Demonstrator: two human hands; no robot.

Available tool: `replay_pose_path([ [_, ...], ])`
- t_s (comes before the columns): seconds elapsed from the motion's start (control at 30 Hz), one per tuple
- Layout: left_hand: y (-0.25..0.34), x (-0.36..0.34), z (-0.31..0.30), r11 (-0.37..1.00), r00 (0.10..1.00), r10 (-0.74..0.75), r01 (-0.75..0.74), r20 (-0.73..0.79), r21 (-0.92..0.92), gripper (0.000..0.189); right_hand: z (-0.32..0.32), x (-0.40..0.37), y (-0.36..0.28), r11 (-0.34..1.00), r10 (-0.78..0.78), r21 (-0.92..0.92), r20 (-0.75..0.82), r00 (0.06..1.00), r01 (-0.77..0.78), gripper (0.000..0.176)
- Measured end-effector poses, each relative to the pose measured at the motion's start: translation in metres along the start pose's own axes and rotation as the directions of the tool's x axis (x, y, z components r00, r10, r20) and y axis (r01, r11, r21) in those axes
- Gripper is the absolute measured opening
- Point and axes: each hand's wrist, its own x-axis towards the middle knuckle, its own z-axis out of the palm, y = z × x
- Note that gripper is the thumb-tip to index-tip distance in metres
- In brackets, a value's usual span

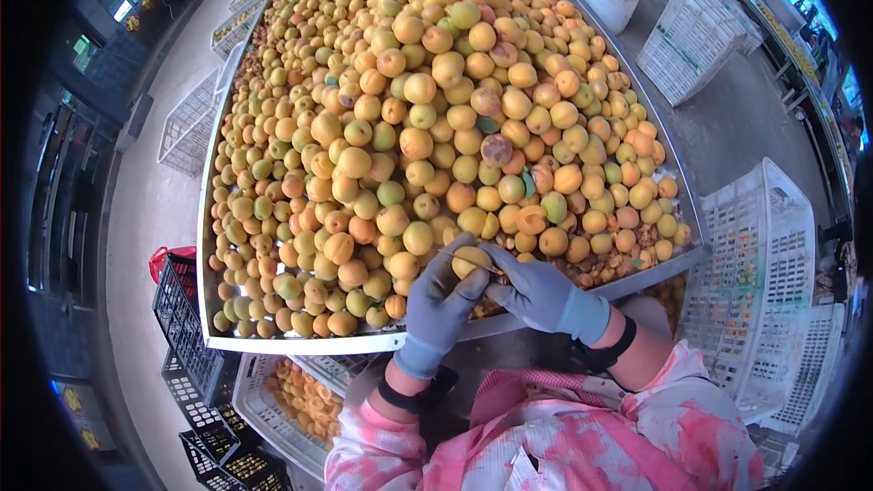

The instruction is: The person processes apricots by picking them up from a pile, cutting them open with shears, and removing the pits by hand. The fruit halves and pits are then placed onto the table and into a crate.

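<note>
Fruit (471,261) gripped by gloved fingers of left hand (438,302), over near end of heaped table (309,344). Right hand (538,295) at fruit's right side, fingers bent; cannot tell whether they grip anything.

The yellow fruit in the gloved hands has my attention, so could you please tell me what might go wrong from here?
The yellow fruit is round and held at the gloved fingertips of the left hand, so it might slip out. The fruit heap rises high and loose beyond the hands, so some could roll down towards them. The dark-blotched fruit lies among paler ones and might be overlooked.
</note>
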Motion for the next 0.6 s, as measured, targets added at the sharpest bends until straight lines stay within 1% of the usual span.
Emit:
replay_pose_path([
  [0.03, -0.001, 0.0, 0.0, 1.0, 1.0, 0.011, -0.011, -0.008, 0.018, 0.058, -0.001, 0.001, 0.001, 1.0, 0.01, -0.023, 0.021, 1.0, -0.009, 0.062],
  [0.07, 0.002, 0.001, 0.001, 0.999, 0.999, 0.035, -0.035, 0.009, 0.008, 0.059, -0.003, 0.002, -0.001, 0.999, 0.023, -0.042, 0.022, 1.0, -0.022, 0.062],
  [0.13, 0.005, 0.001, 0.003, 0.999, 0.999, 0.035, -0.035, 0.0, -0.021, 0.061, -0.002, -0.001, -0.004, 0.997, 0.04, -0.064, 0.028, 0.999, -0.038, 0.061],
  [0.2, 0.002, 0.0, 0.003, 0.998, 1.0, 0.031, -0.031, -0.006, -0.047, 0.06, 0.005, -0.003, -0.001, 1.0, -0.029, -0.012, -0.063, 0.998, 0.029, 0.061],
  [0.23, -0.003, 0.0, 0.003, 0.99, 1.0, 0.018, -0.019, -0.004, -0.138, 0.061, 0.007, -0.002, 0.001, 1.0, -0.029, -0.012, -0.06, 0.998, 0.029, 0.061],
  [0.27, -0.006, 0.001, 0.002, 0.974, 1.0, 0.007, -0.008, -0.002, -0.228, 0.061, 0.009, -0.001, 0.002, 0.999, -0.032, 0.034, -0.094, 0.995, 0.035, 0.06],
  [0.3, -0.004, 0.0, 0.002, 0.973, 1.0, 0.009, -0.01, -0.006, -0.232, 0.061, 0.01, 0.001, 0.002, 0.996, -0.033, 0.078, -0.126, 0.991, 0.044, 0.06],
  [0.33, 0.0, 0.0, 0.003, 0.974, 1.0, -0.018, 0.015, -0.01, -0.225, 0.061, 0.009, 0.001, 0.001, 0.996, -0.035, 0.076, -0.119, 0.992, 0.044, 0.06],
  [0.4, 0.004, -0.001, 0.005, 0.973, 0.999, -0.045, 0.039, -0.023, -0.226, 0.06, 0.008, 0.002, -0.003, 0.987, -0.127, 0.077, -0.176, 0.976, 0.142, 0.06],
  [0.43, 0.005, -0.003, 0.005, 0.99, 1.0, 0.002, -0.006, -0.028, -0.142, 0.059, 0.006, 0.002, -0.003, 0.987, -0.125, 0.078, -0.167, 0.978, 0.14, 0.06],
  [0.47, 0.005, -0.004, 0.005, 0.997, 0.998, 0.048, -0.049, -0.028, -0.057, 0.059, 0.003, 0.001, -0.002, 0.997, -0.052, 0.062, -0.073, 0.996, 0.056, 0.059],
  [0.5, 0.004, -0.006, 0.005, 0.997, 0.999, 0.042, -0.044, -0.034, -0.06, 0.059, 0.001, -0.001, -0.002, 0.999, 0.025, 0.038, 0.019, 0.999, -0.026, 0.059],
  [0.57, 0.004, -0.007, 0.004, 0.997, 0.997, 0.069, -0.068, -0.043, 0.037, 0.058, 0.0, 0.0, -0.005, 0.999, 0.038, 0.025, 0.032, 0.999, -0.039, 0.059],
  [0.6, 0.004, -0.006, 0.003, 0.997, 0.996, 0.071, -0.069, -0.047, 0.035, 0.058, 0.0, 0.001, -0.006, 0.999, 0.049, 0.012, 0.039, 0.998, -0.05, 0.059],
])
